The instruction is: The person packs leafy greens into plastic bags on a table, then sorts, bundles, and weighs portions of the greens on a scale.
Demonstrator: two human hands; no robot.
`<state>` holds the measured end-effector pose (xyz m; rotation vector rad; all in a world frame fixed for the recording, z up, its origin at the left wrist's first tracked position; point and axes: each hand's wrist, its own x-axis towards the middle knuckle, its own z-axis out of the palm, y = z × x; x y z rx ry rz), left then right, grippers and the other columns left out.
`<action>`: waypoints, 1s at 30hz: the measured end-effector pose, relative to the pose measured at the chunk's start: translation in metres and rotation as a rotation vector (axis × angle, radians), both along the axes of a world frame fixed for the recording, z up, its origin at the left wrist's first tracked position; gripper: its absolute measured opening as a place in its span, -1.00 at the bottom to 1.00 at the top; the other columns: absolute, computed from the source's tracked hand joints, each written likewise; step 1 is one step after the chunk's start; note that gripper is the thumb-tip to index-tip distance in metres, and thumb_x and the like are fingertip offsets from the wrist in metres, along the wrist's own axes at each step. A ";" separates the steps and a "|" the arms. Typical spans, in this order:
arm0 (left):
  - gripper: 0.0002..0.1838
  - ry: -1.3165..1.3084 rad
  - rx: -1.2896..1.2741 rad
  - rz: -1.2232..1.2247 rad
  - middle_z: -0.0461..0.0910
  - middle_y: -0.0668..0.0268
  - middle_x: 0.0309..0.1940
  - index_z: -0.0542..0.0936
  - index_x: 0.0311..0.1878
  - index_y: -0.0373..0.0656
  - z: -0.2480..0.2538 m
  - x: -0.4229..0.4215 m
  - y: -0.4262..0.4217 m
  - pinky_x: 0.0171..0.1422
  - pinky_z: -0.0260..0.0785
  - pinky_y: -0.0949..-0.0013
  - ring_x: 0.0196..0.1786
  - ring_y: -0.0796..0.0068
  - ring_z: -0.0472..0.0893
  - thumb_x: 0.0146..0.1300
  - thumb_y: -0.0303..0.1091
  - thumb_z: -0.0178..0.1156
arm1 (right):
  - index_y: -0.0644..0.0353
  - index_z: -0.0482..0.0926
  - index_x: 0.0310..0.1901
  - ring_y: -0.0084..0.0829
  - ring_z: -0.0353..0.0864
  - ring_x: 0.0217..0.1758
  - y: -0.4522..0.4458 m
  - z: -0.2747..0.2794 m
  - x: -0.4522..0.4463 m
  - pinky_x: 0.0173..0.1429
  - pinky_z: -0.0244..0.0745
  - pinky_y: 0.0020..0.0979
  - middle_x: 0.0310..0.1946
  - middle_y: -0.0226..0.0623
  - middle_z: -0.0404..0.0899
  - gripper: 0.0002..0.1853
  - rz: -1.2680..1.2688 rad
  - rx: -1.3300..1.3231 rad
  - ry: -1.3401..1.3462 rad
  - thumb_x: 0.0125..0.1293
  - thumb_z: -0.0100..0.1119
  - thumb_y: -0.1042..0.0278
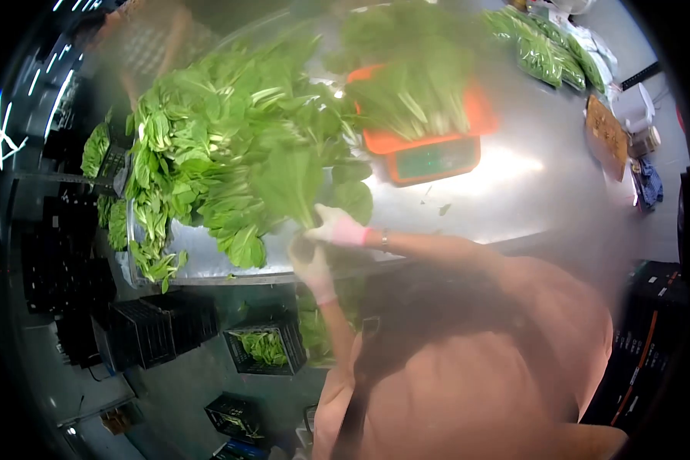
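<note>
My right hand (340, 227), in a white glove with a pink cuff, grips the stem end of a leafy green (290, 180), whose broad leaves point away from me. Just below it is my left hand (311, 268), also gloved, with its fingers curled near the stem base; blur hides what they hold. A large heap of leafy greens (207, 146) covers the left part of the metal table (506, 203). Beyond my right hand stands an orange scale (435, 159), with a bunch of leafy greens (414, 84) piled on it.
Bagged greens (548, 57) lie at the far right, near a brown board (606, 138) and a white container (635, 107). Below the table edge sits a black crate (264, 345) containing greens. More black crates (157, 326) stand left. Across the table a person (157, 46) appears, blurred.
</note>
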<state>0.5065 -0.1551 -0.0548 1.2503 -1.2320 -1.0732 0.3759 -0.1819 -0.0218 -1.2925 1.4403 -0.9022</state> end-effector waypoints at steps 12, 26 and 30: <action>-0.83 -0.208 -0.006 0.059 0.56 0.34 -0.31 0.53 -0.18 -0.29 0.021 0.012 0.007 -0.12 0.40 0.52 -0.27 0.61 0.53 0.13 -0.61 0.17 | 0.33 0.45 -0.14 -0.62 0.41 -0.47 -0.009 -0.026 -0.017 -0.37 0.35 -0.56 -0.43 -0.39 0.49 -0.68 -0.143 -0.039 -0.581 0.13 0.10 0.29; -0.73 0.102 0.199 -0.114 0.55 0.29 -0.25 0.45 -0.08 -0.36 0.057 -0.015 0.004 -0.15 0.38 0.53 -0.24 0.60 0.51 0.16 -0.51 0.19 | 0.36 0.42 -0.06 -0.63 0.44 -0.37 -0.001 -0.008 -0.019 -0.27 0.40 -0.54 -0.36 -0.35 0.49 -0.62 0.017 0.008 -0.545 0.10 0.13 0.35; -0.82 0.046 0.264 -0.108 0.56 0.34 -0.31 0.50 -0.18 -0.31 0.047 -0.018 -0.008 -0.28 0.35 0.61 -0.31 0.68 0.51 0.15 -0.51 0.21 | 0.42 0.40 0.00 -0.57 0.47 -0.23 0.004 0.006 -0.028 -0.11 0.42 -0.51 -0.24 -0.27 0.52 -0.54 -0.001 -0.046 -0.462 0.08 0.14 0.34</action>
